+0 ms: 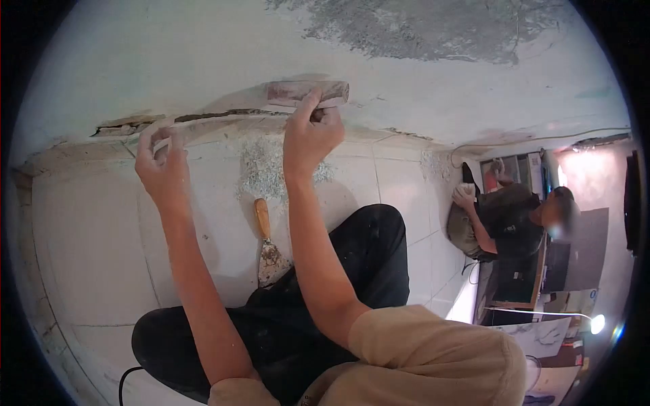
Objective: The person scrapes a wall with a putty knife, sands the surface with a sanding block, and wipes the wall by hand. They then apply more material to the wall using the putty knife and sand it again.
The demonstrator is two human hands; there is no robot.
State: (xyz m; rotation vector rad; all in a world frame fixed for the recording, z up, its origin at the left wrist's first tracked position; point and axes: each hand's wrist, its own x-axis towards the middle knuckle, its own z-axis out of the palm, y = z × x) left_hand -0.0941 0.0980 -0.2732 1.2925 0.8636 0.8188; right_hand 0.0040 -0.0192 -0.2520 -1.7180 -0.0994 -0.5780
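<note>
My right hand (314, 139) grips a flat, rectangular, dusty brownish sanding block (288, 91), held against the lower part of the pale wall (189, 61). Its fingers are partly hidden behind the block's lower edge. Further left, my left hand (162, 162) is at the foot of the wall, fingers loosely curled with a gap between them and nothing visible inside. A long crack (217, 115) with broken edges runs between the two hands. On the floor between my forearms lies a putty knife (263, 220) with a wooden handle and a crusted blade.
Pale crumbs of scraped material (261, 166) lie on the tiled floor (88, 250) beside the wall. Bare grey plaster (420, 30) shows higher up. To the right another person (508, 220) sits on the floor. A cable (542, 130) runs along the wall; a lit lamp (596, 324) stands beyond.
</note>
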